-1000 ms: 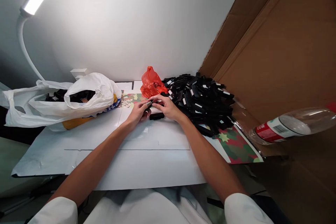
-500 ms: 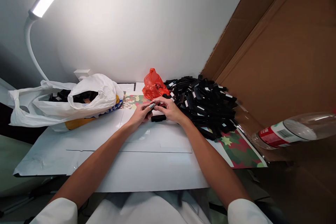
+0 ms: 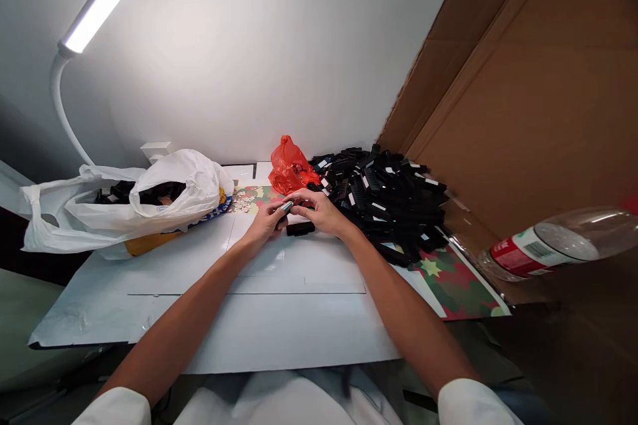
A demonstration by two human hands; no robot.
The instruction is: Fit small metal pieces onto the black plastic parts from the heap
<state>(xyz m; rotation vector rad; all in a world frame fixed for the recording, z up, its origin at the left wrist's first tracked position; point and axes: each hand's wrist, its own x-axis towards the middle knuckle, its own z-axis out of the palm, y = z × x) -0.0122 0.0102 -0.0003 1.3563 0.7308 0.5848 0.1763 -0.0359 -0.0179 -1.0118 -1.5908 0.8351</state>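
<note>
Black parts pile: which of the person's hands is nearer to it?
Right. The right hand rests beside the black parts pile; the left hand is beyond it, farther away, pinching a small metal-tipped piece.

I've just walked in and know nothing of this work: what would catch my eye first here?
The big heap of black parts at the back right, beside the cardboard wall, stands out most. In the middle, the left hand and right hand meet, pinching a small dark piece between them. A bright orange bag sits just behind them, a bulging white bag at the left.
</note>
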